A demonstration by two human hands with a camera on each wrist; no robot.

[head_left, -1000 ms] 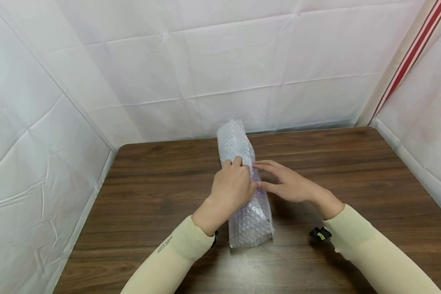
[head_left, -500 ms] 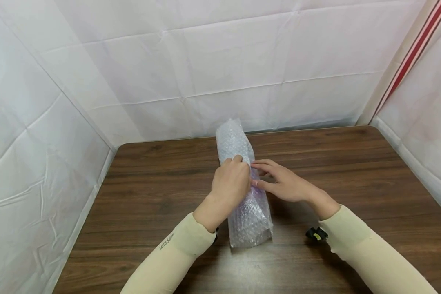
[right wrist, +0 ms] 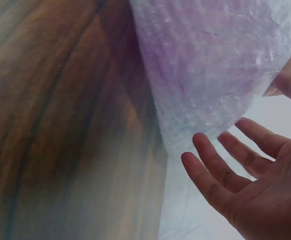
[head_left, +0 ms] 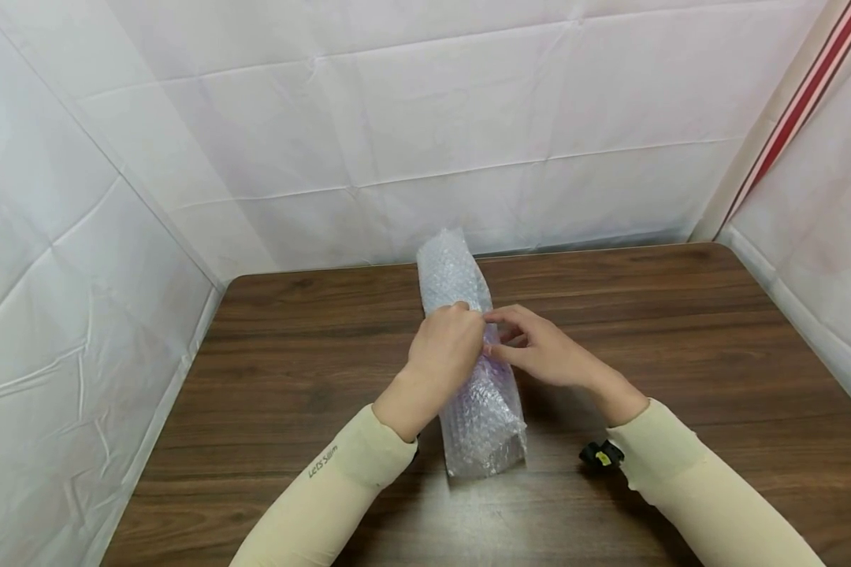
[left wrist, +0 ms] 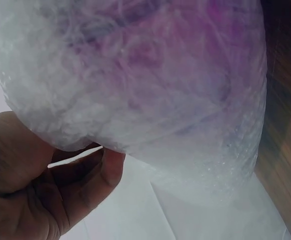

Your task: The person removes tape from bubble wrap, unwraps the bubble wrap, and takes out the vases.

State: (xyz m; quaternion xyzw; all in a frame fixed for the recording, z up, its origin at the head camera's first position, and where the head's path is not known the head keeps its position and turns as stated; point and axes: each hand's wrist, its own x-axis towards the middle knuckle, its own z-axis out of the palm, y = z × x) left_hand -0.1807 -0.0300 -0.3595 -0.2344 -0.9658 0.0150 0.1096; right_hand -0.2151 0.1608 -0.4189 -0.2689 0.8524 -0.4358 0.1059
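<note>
A long bundle of clear bubble wrap [head_left: 489, 413] lies lengthwise on the table. Something purple shows blurred through its layers. Over its middle, my left hand [head_left: 445, 342] grips the wrap with bent fingers, and in the left wrist view its curled fingers [left wrist: 88, 187] meet the wrap's edge. From the right side my right hand [head_left: 549, 350] reaches in, thumb and forefinger right at the bundle's flank near the left knuckles. Spread, mostly straight fingers [right wrist: 213, 175] stand beside the wrap in the right wrist view. What lies under the left palm is hidden.
The dark wood-grain table [head_left: 305, 378] extends around the bundle. White sheeting [head_left: 425, 118] hangs behind and on both sides, with a red-striped strip [head_left: 797, 118] at the back right corner. A small black device [head_left: 601, 454] sits at the right wrist.
The right hand and forearm have shifted slightly left, its fingers a little more bent against the bundle. The left fingers have drawn in slightly tighter. The bundle stays almost where it was.
</note>
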